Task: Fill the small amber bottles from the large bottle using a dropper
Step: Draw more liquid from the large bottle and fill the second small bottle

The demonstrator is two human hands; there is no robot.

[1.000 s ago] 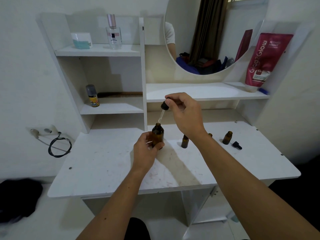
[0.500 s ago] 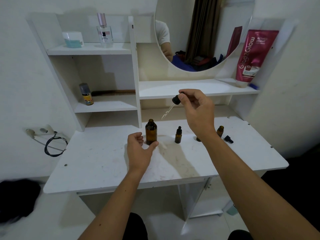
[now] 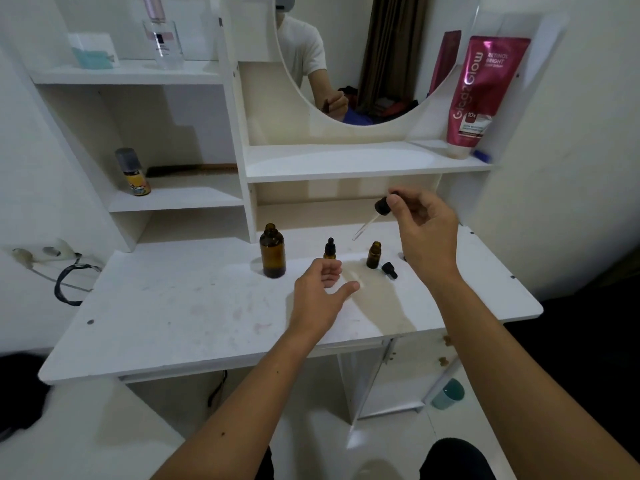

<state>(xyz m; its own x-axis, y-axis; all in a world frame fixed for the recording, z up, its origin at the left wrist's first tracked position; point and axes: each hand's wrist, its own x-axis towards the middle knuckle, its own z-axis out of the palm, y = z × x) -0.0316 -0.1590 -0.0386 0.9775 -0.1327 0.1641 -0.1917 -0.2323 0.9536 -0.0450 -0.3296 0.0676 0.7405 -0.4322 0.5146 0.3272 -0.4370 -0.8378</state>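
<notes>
On the left-hand lower shelf stands a small spray can with a grey cap and yellow label, and on the top shelf above it a clear square perfume bottle with a pink cap. On the white desk, toward its far edge, the large amber glass bottle stands upright and uncapped. Just right of it and nearer, the left hand hovers low over the desk with relaxed, loosely curled fingers and thumb out to the right, holding nothing. Directly beyond this hand stands a small amber bottle with a black dropper cap, partly hidden by the fingers. Further right, a second small amber bottle stands open, and a loose black dropper cap lies on the desk just beside it to the right. Above and between these two small bottles, the right hand pinches the black rubber bulb of a glass dropper, whose clear tube slants down and to the left, its tip in the air, apart from both bottles. On the right of the mirror shelf a tall magenta cosmetic tube stands cap down.
</notes>
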